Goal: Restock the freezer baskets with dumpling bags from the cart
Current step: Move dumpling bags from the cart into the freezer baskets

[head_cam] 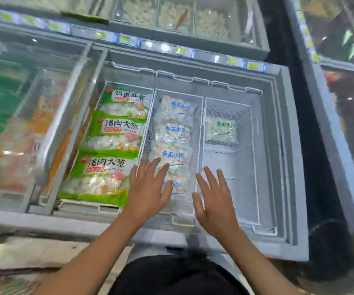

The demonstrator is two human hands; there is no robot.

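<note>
An open chest freezer (287, 145) holds three white wire baskets side by side. The left basket (105, 90) is filled with three large green dumpling bags (116, 128) laid in a column from the far end to the near end, each overlapping the next. The middle basket (197, 158) carries a column of clear dumpling bags with blue print (177, 110), running from its far end to its near end. The right basket (255, 158) holds a single clear bag with green print (221, 129) lying toward its far end; the mesh floor of that basket shows bare nearer the person. Both of the person's hands reach over the near edge of the freezer with fingers straight and spread, gripping nothing. The left hand (148, 188) lies over the wire divider between the left and middle baskets, its fingertips over the nearest blue-print bags; whether it presses on them or hangs just above cannot be told. The right hand (214, 199) is over the divider between the middle and right baskets, palm down, just beside the nearest blue-print bag. A sliding glass lid (22, 116) covers the freezer section to the left, with blurred colourful packs beneath it.
</note>
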